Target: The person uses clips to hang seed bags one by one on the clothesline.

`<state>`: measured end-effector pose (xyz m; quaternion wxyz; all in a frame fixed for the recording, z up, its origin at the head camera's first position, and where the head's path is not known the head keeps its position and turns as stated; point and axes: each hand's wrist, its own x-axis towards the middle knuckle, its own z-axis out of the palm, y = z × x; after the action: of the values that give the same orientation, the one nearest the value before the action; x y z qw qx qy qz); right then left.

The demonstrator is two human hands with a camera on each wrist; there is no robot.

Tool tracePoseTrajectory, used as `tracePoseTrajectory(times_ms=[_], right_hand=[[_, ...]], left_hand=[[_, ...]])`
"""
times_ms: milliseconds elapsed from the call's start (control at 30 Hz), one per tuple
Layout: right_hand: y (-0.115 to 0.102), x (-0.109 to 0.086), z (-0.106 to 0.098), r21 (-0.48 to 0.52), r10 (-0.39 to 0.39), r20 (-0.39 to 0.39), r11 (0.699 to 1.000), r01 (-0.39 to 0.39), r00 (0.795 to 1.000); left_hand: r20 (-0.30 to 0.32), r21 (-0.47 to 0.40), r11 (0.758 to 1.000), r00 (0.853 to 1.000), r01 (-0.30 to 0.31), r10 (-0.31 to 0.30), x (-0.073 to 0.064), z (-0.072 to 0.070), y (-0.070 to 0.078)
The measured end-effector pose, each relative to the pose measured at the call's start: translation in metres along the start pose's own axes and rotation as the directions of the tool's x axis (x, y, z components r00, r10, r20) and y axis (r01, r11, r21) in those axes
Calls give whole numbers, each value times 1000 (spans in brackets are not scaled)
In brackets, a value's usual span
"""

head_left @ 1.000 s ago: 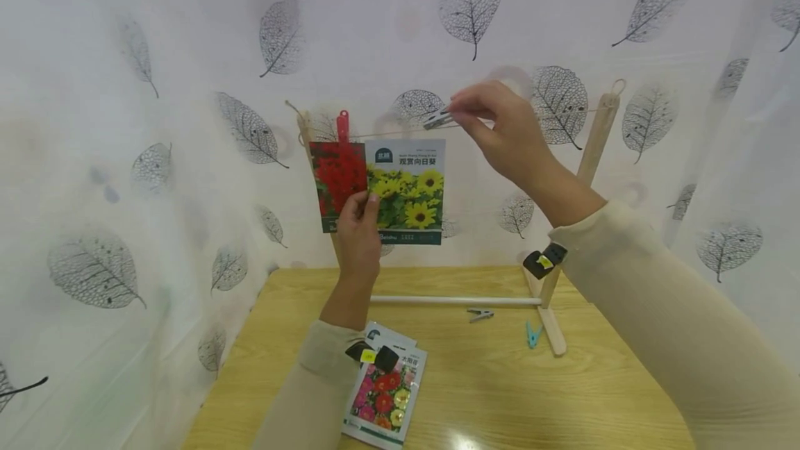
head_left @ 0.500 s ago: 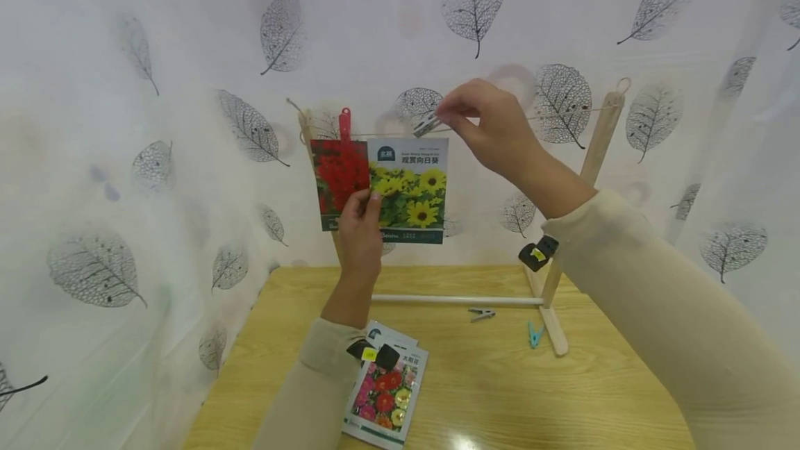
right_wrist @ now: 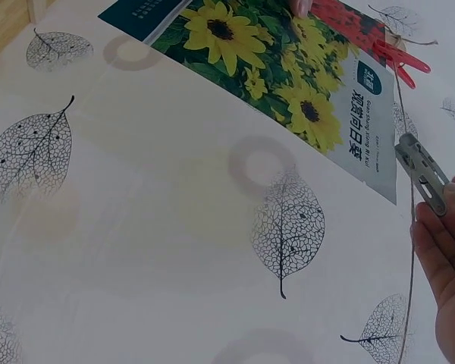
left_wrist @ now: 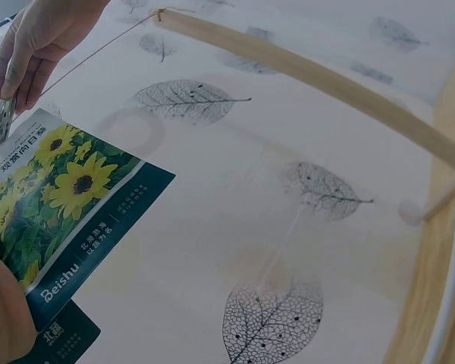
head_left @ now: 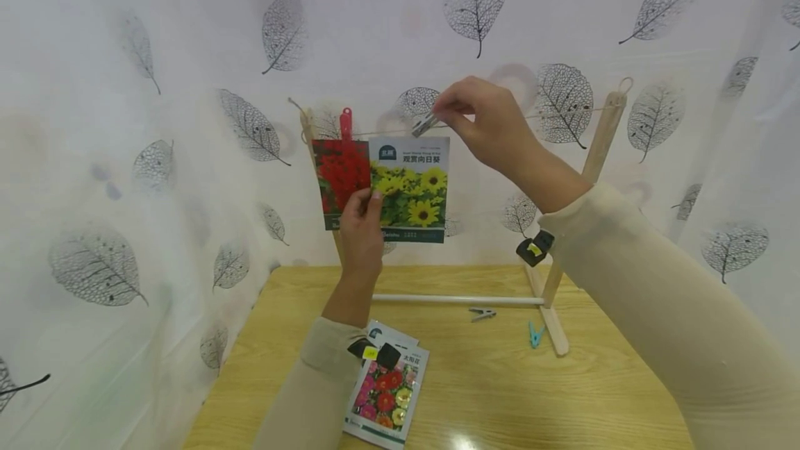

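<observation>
My left hand (head_left: 362,235) pinches the left edge of a sunflower seed packet (head_left: 415,193), holding it upright with its top edge just below a thin string (head_left: 531,117). Left of it, a red-flower seed packet (head_left: 337,176) hangs from the string by a red clothespin (head_left: 346,123), partly covered by the sunflower packet and my hand. Above the sunflower packet, my right hand (head_left: 481,113) pinches a grey clothespin (right_wrist: 423,173) between thumb and fingers. In the right wrist view its tip lies right at the string, close to the packet's top edge.
Wooden posts (head_left: 603,134) carry the string, with a white rod (head_left: 456,300) low between them. On the wooden table (head_left: 500,394) lie another grey clothespin (head_left: 482,314), a blue clothespin (head_left: 535,335) and several stacked seed packets (head_left: 387,394). A leaf-patterned curtain (head_left: 206,19) hangs behind.
My right hand has moved slightly left with the grey clothespin, which now tilts more steeply downward over the sunflower packet. My left hand keeps its hold on the packet, almost still.
</observation>
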<state>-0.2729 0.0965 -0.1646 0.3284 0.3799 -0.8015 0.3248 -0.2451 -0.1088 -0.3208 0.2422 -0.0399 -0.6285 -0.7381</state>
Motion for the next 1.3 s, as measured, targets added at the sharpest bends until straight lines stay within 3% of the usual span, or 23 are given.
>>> tracePoseTrajectory(times_ms=[400,767,1033,1300], right_hand=[[-3,2,2,-17,35,83,999,-33,996],[-5,5,6,-104,-34,169,993,52,985],[-13,9,4,-138,18,258,990,18,966],[-18,12,7,-139,27,253,990,9,967]], left_hand=[[-11,-2,1000,1000,-17,17,0,2,1],[-23,-32,999,1000,-10,9,1,2,-3],[-32,2,1000,999,-8,8,-1,1,-3],[-26,-44,999,1000,-8,7,0,2,-4]])
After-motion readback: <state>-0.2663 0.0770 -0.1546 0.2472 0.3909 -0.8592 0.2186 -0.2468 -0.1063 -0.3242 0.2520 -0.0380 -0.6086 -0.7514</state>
